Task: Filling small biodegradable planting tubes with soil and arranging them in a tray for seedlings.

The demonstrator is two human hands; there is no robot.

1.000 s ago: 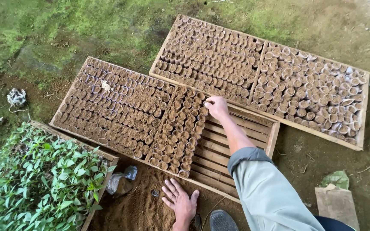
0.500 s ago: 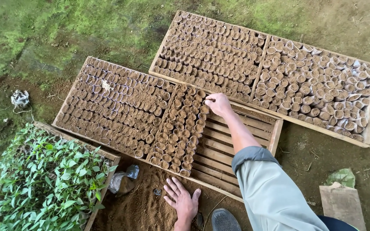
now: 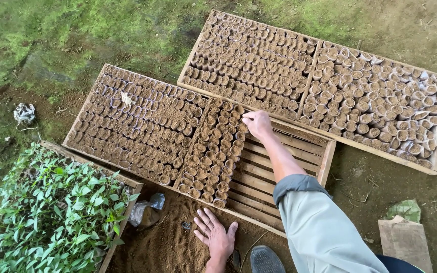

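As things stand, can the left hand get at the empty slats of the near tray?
Probably yes. The left hand rests flat on the loose soil just outside the near tray's rim, with the bare slats right beyond it. Nothing lies between; the right hand is farther up.

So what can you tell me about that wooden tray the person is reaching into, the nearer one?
The near wooden tray is a shallow, long rectangular frame lying flat on bare soil at a slant. A divider splits it. The left part is packed with small soil-filled pots; the right part is partly filled, showing a bare slatted floor. The right hand touches the pots at the edge of the filled rows.
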